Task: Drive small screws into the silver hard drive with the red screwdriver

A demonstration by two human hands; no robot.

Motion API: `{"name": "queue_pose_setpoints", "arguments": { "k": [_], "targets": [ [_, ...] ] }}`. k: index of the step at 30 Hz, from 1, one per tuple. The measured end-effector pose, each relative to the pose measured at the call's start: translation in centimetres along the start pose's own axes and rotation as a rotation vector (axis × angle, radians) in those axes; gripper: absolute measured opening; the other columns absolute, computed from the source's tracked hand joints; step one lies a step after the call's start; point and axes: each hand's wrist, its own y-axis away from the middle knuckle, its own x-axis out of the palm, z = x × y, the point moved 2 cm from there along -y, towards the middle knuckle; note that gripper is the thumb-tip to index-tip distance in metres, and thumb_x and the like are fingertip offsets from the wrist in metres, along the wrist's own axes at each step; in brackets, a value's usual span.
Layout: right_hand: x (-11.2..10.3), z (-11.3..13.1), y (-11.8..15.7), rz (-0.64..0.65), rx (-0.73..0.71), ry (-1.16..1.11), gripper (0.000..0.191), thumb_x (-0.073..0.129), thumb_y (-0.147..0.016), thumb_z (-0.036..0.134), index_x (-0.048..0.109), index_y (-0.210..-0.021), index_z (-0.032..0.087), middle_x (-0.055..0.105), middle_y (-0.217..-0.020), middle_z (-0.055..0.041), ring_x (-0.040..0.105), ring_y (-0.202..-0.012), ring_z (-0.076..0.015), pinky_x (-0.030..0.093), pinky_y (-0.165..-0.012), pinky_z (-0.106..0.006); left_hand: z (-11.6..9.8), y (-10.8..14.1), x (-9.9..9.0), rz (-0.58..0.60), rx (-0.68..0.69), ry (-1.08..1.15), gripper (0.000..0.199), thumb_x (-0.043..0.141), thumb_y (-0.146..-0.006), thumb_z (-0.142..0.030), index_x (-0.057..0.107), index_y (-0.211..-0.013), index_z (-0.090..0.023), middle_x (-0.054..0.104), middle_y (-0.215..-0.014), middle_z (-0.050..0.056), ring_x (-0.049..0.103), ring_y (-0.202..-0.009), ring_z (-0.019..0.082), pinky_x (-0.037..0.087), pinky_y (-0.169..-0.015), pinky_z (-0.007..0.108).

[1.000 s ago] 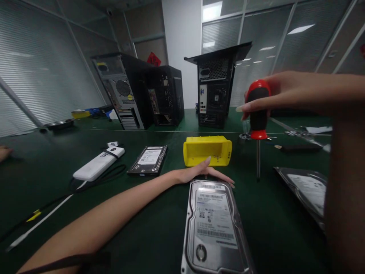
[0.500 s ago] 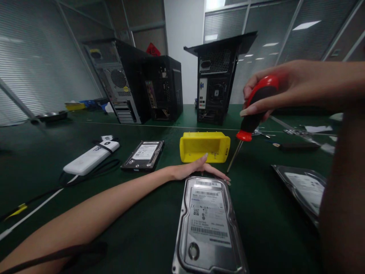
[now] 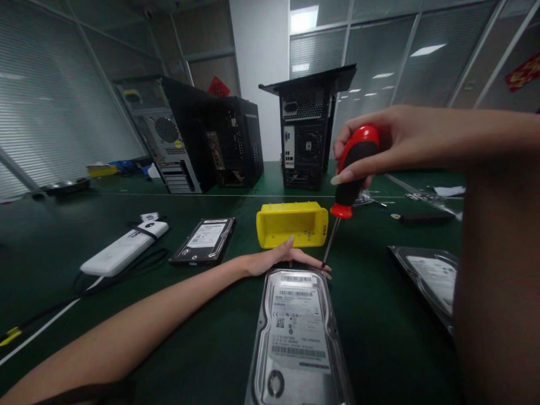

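A silver hard disk drive (image 3: 258,354) lies label up on the green table in front of me, its near end cut off by the view. My left hand (image 3: 274,257) rests against the drive's far edge, fingers stretched along it and thumb raised. In my right hand (image 3: 400,135) is a screwdriver (image 3: 358,163) with a red and black handle, gripped from above. Its shaft slants down to the drive's far right corner, with the tip beside my left fingertips. Whether the tip sits in a screw is too small to tell. Just beyond stands a yellow plastic bin (image 3: 292,211) with small bits inside.
Another hard drive (image 3: 205,242) lies left of the bin, and one more (image 3: 426,275) lies at right, partly behind my right arm. A white power strip (image 3: 124,247) with cables is at left. Several computer cases (image 3: 306,132) stand behind. A black bar-shaped object (image 3: 426,217) lies at right.
The screwdriver has moved down and toward the drive, its tip now at the far right corner by my left fingers. My left hand stays at the drive's edge. The view has shifted slightly.
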Motion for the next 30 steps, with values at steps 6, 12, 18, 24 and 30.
{"name": "queue_pose_setpoints", "arguments": {
  "k": [6, 12, 18, 24, 30],
  "targets": [
    [0.35, 0.20, -0.23, 0.027, -0.006, 0.020, 0.047, 0.071, -0.057, 0.053, 0.068, -0.088, 0.017, 0.064, -0.074, -0.0004, 0.062, -0.058, -0.0121, 0.048, -0.044, -0.014, -0.11, 0.00, 0.01, -0.009, 0.009, -0.018, 0.086, 0.004, -0.084, -0.069, 0.053, -0.123, -0.010, 0.052, -0.129, 0.015, 0.048, -0.119, 0.026, 0.030, -0.103, 0.043],
    [0.54, 0.34, -0.30, 0.065, 0.022, -0.055, 0.046, 0.074, -0.059, 0.045, 0.066, -0.093, 0.016, 0.064, -0.077, -0.0008, 0.063, -0.062, -0.0139, 0.049, -0.046, -0.016, -0.14, 0.09, -0.01, -0.024, -0.015, -0.059, 0.089, 0.000, -0.084, -0.068, 0.052, -0.124, -0.007, 0.051, -0.130, 0.016, 0.048, -0.118, 0.026, 0.030, -0.102, 0.043],
    [0.61, -0.02, -0.41, 0.081, 0.000, -0.087, 0.044, 0.075, -0.062, 0.040, 0.064, -0.093, 0.010, 0.063, -0.077, -0.0034, 0.062, -0.060, -0.0160, 0.049, -0.043, -0.019, -0.29, 0.18, 0.03, -0.005, 0.000, -0.052, 0.082, 0.002, -0.088, -0.064, 0.050, -0.127, -0.010, 0.052, -0.128, 0.015, 0.046, -0.119, 0.025, 0.027, -0.104, 0.042],
    [0.93, 0.50, -0.30, 0.046, 0.014, -0.093, 0.042, 0.075, -0.060, 0.038, 0.064, -0.089, 0.010, 0.063, -0.074, -0.0040, 0.061, -0.057, -0.0149, 0.050, -0.043, -0.019, -0.28, 0.15, 0.05, -0.002, 0.022, -0.008, 0.080, 0.006, -0.088, -0.064, 0.051, -0.126, -0.010, 0.051, -0.129, 0.015, 0.047, -0.119, 0.026, 0.027, -0.104, 0.043],
    [0.75, 0.41, -0.23, 0.047, 0.054, -0.060, 0.056, 0.075, -0.056, 0.049, 0.063, -0.097, 0.011, 0.063, -0.080, -0.0032, 0.063, -0.063, -0.0151, 0.051, -0.046, -0.018, -0.25, 0.13, 0.05, -0.007, 0.024, 0.006, 0.077, 0.007, -0.089, -0.062, 0.051, -0.126, -0.011, 0.051, -0.130, 0.015, 0.046, -0.120, 0.026, 0.027, -0.104, 0.043]
  ]
}}
